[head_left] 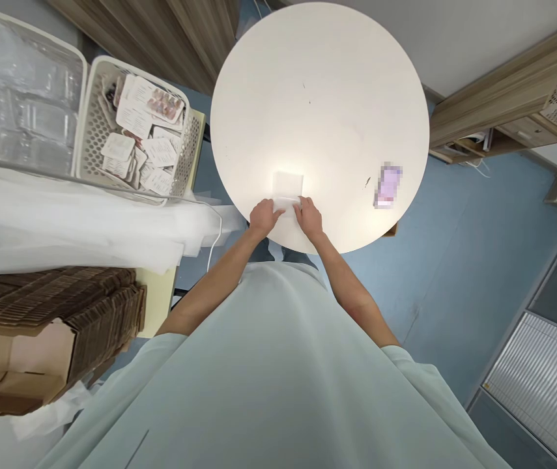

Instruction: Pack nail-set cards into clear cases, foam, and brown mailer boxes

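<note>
A small white sheet (288, 183), perhaps thin packing foam, lies near the front edge of the round white table (327, 78). Its near part is folded over or doubled, and whether anything is inside is hidden. My left hand (263, 216) grips the near left corner, with the thumb pointing inward. On the opposite corner, my right hand (310, 215) is closed in a similar pinch. Both hands are low over the tabletop, a short gap between the thumbs.
A blurred purple rectangle (388, 185) lies on the table's right side. To the left are a basket (93, 130) of carded packets, a bin of clear plastic boxes (46, 120), white foam sheets (87, 218) and stacked flat cardboard boxes (102, 326). A white cable (218, 228) hangs nearby.
</note>
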Motion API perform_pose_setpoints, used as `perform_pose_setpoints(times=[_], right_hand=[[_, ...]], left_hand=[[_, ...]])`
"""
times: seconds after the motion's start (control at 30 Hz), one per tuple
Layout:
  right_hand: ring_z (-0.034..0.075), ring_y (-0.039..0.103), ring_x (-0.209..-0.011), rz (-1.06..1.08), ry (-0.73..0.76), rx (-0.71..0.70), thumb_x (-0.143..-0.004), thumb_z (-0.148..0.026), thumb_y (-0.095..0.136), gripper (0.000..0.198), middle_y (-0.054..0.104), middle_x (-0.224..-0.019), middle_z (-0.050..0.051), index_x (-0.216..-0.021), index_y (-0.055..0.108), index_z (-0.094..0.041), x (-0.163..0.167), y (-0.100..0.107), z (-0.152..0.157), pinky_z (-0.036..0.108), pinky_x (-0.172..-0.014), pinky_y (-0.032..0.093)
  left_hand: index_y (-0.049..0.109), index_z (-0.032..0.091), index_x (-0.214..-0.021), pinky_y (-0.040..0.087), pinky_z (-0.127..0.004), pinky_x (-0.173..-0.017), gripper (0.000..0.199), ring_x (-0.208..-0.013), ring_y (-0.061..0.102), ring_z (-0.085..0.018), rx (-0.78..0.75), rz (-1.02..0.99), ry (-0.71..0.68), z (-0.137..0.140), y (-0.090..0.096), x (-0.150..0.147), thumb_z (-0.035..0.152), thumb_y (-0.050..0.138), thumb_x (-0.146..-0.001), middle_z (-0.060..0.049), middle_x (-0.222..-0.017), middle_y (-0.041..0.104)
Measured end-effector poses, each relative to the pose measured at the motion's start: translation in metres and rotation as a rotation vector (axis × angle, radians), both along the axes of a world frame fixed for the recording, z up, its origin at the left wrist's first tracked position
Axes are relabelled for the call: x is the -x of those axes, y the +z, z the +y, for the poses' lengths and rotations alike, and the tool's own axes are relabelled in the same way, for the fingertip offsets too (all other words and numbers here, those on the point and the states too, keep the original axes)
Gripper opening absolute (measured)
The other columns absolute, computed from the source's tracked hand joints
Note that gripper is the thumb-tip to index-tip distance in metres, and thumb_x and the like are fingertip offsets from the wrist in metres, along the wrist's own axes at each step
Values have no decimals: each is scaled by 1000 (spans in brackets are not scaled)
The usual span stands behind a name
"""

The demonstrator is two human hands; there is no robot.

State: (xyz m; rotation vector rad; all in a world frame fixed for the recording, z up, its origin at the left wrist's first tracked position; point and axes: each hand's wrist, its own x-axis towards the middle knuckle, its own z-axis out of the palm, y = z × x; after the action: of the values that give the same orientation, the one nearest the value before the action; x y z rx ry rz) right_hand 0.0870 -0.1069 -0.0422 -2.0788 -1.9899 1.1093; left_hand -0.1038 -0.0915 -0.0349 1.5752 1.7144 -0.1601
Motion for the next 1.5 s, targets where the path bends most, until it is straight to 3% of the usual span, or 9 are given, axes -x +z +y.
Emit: perform_pose_setpoints(times=[0.17, 0.3, 0.47, 0.73, 0.87, 1.0, 1.2, 1.3, 1.5], right_hand=[[38, 72, -123, -2, 15, -22, -118, -45, 40, 54, 58, -156, 25, -161, 53, -16, 2, -4, 15, 58, -102, 67], [37, 52, -157, -9, 155, -146, -118, -32, 38, 48, 56, -166, 22, -159, 58, -18, 5, 1, 19, 60, -125, 53], [33, 38, -171, -13, 326, -123, -117, -28, 38, 56, 47, -178, 21, -170, 48, -13, 5, 4, -6, 55, -136, 43], [32, 31, -175, -34, 416, -69, -116, -26, 44, 61, 35, -184, 21, -175, 42, -10, 4, 9, -76, 53, -137, 41], [33, 37, -172, 22, 466, -78, -117, -39, 47, 61, 41, -181, 21, -173, 47, -13, -3, 12, -85, 56, -136, 41], [34, 49, -165, 65, 473, -90, -119, -48, 44, 59, 53, -174, 20, -165, 57, -13, -13, 13, -67, 55, -134, 43], [36, 64, -148, 42, 357, -88, -122, -51, 28, 62, 73, -152, 21, -152, 67, -14, -10, 21, -29, 56, -125, 50], [36, 62, -149, 17, 284, -111, -122, -46, 25, 61, 72, -152, 22, -155, 65, -13, -3, 21, -13, 56, -126, 48], [34, 50, -159, -68, 207, -106, -119, -22, 32, 51, 60, -166, 22, -159, 62, -11, 12, 7, 9, 56, -129, 44]], left_hand=[[64, 18, -143, 60, -55, -100, 50, -126, 69, -44, -55, 0, 53, 0, 4, -5, 54, 58, -109, -23, -140, 70], [45, 14, -169, 47, -60, -125, 63, -160, 47, -44, -208, -74, -78, 3, 7, -12, 36, 53, -110, -25, -172, 50], [52, 9, -165, 35, -58, -137, 61, -169, 39, -34, -197, -190, -292, -3, 7, -10, 13, 32, -108, -23, -176, 48], [45, 11, -172, 26, -57, -142, 70, -173, 33, -34, -163, -237, -480, -63, 17, 27, 35, 53, -106, -21, -183, 38], [45, 14, -172, 23, -52, -143, 75, -172, 35, -32, -124, -225, -522, -74, 19, 35, 31, 62, -100, -19, -183, 40], [55, 12, -162, 27, -50, -141, 64, -162, 50, -33, -127, -240, -455, -56, 18, 33, 31, 64, -101, -21, -173, 53], [76, 17, -132, 50, -53, -119, 39, -135, 65, -38, -115, -205, -311, -13, 12, 27, 43, 61, -107, -20, -144, 69], [74, 18, -130, 54, -53, -112, 39, -128, 66, -39, -76, -141, -221, -1, 5, 18, 47, 62, -107, -19, -133, 71], [60, 18, -147, 54, -52, -111, 53, -139, 60, -42, -27, -48, 108, 1, -4, -5, 48, 70, -105, -21, -145, 66]])
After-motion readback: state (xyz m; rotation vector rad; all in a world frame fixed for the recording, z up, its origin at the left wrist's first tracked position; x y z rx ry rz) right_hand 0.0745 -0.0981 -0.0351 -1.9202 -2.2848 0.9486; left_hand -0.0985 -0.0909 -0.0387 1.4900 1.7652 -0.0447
